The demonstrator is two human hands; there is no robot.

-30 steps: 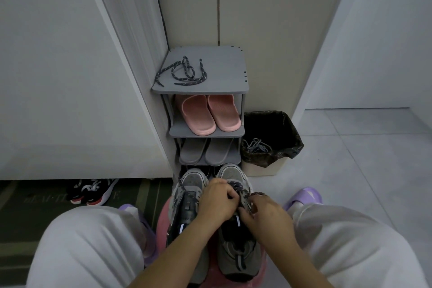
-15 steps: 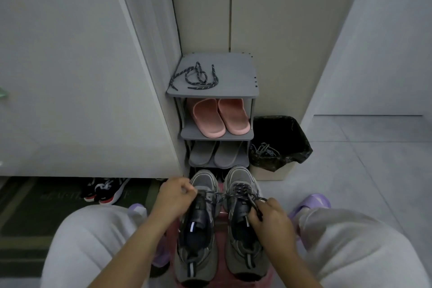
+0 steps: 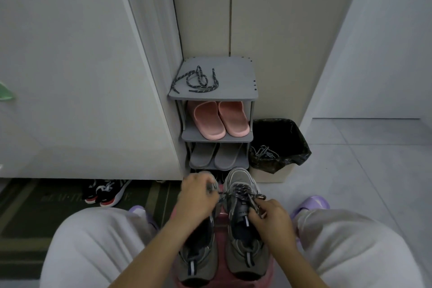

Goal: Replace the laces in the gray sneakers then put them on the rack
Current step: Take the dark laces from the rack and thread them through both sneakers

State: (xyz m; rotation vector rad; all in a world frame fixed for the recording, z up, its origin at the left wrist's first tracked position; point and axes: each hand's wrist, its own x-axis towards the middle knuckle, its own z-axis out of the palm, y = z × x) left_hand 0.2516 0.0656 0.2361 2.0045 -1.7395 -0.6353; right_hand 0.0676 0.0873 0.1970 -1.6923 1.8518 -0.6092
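The left hand (image 3: pixel 198 199) and right hand (image 3: pixel 271 217) each pinch an end of the lace (image 3: pixel 240 190) in the right sneaker (image 3: pixel 242 176) between them. It looks about half laced. The left sneaker (image 3: pixel 196 262), under the left hand, looks bare (a spare lace (image 3: pixel 196 80) lies on the rack (image 3: pixel 233 77), far ahead) — neither sneaker is on the rack yet.

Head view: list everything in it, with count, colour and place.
Gray lace-up sneakers: two, gray, on pink stool.
Gray plastic shoe rack: one, gray, against wall.
Loose speckled shoelace: one, dark, rack top.
Pink rubber slippers: two, pink, second shelf.
Gray flat slippers: two, gray, third shelf.
Black-lined waste bin: one, black, right of rack, discarded laces inside.
Black-and-red sneakers: two, black-red, doormat left.
Left hand, right hand: fingers pinch one sneaker's speckled lace.
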